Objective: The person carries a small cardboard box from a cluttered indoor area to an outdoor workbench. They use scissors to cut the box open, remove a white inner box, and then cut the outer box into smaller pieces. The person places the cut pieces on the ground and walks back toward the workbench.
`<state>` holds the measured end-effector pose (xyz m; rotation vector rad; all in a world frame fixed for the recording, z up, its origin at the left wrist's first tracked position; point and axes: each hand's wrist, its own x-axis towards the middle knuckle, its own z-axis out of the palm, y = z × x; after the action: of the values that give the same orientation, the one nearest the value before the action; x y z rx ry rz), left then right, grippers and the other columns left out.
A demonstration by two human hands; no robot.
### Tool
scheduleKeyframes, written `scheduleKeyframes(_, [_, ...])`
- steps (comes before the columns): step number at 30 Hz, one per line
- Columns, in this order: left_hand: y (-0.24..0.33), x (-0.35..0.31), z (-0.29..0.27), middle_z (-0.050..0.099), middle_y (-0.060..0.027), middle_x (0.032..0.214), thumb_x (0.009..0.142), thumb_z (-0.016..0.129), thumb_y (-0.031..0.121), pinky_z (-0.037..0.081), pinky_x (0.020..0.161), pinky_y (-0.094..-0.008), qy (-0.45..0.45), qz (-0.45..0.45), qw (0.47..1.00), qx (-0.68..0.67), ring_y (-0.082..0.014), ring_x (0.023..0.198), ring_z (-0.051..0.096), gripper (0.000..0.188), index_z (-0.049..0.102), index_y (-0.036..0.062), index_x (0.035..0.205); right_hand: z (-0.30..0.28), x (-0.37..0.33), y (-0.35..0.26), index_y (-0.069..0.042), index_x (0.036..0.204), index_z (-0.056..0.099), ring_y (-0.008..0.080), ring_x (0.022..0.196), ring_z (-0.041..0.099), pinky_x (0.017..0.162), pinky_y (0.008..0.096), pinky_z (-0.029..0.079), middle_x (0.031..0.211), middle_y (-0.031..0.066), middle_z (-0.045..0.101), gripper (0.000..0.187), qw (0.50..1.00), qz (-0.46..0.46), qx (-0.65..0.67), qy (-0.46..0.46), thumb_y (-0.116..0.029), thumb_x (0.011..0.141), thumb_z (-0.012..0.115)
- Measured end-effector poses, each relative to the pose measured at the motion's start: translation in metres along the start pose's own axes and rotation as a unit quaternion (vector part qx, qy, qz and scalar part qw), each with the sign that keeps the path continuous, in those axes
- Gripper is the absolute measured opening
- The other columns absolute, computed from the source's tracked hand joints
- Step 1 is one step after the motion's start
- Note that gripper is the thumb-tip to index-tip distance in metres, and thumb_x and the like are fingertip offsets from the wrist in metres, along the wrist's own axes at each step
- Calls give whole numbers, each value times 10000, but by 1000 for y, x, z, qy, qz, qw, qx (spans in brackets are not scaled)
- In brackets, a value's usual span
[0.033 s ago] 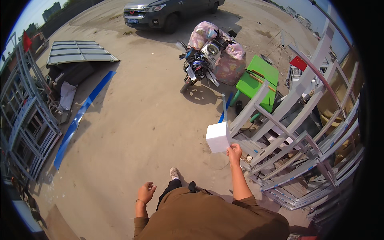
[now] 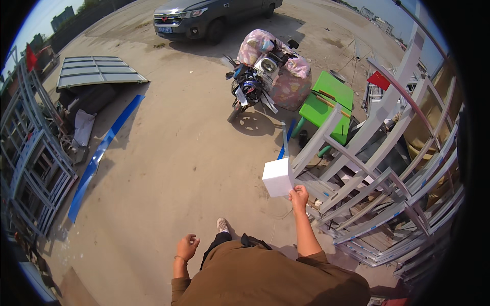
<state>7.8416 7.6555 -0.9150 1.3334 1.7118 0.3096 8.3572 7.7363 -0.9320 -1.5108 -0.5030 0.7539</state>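
My right hand [image 2: 299, 197] grips a white cube-shaped box [image 2: 277, 177] by its lower right corner, thumb and fingers pinched on it. The box is held out in front of me, above the sandy ground and close to the metal frames on the right. I cannot tell whether it is hollow or solid. My left hand [image 2: 187, 247] hangs at my side with its fingers loosely bent and a little apart. Nothing is in it. A thin band circles the left wrist.
Metal frames [image 2: 377, 168] lean in a stack on the right, beside a green table [image 2: 331, 99]. A motorbike [image 2: 253, 81] with a patterned cover stands ahead, a dark pickup [image 2: 214, 23] behind it. On the left lie a blue strip [image 2: 104, 153], a ribbed panel [image 2: 99, 70] and more frames [image 2: 38, 168].
The surroundings have shifted very slightly in the picture, and the box sits a touch lower. Both hands keep nearly the same pose, the right one still gripping the box.
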Motion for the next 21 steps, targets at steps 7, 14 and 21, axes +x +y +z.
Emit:
scheduleKeyframes(7, [153, 196, -48, 759, -157, 1048, 945, 686, 321, 574, 816, -433, -51, 155, 979, 119, -323, 914, 736, 413, 669, -4, 1199, 42, 104, 1, -40, 939, 565, 140, 558, 603, 486, 282, 503, 718, 74, 640, 221, 994, 27, -59, 92, 50, 771, 676])
scheduleKeyframes(14, [284, 359, -27, 762, -163, 1044, 934, 710, 281, 584, 798, -405, -51, 197, 975, 87, -303, 887, 747, 374, 682, 0, 1180, 73, 305, 33, -69, 913, 604, 203, 596, 636, 577, 370, 519, 697, 78, 650, 221, 975, 13, -181, 131, -93, 732, 729])
scheduleKeyframes(21, [321, 446, -11, 768, -168, 1019, 930, 728, 264, 594, 783, -389, -64, 137, 987, 48, -303, 878, 759, 376, 683, -6, 1187, 157, 494, 16, -108, 869, 628, 350, 840, 690, 773, 455, 538, 851, 123, 707, 232, 921, -10, -356, 157, -187, 692, 756])
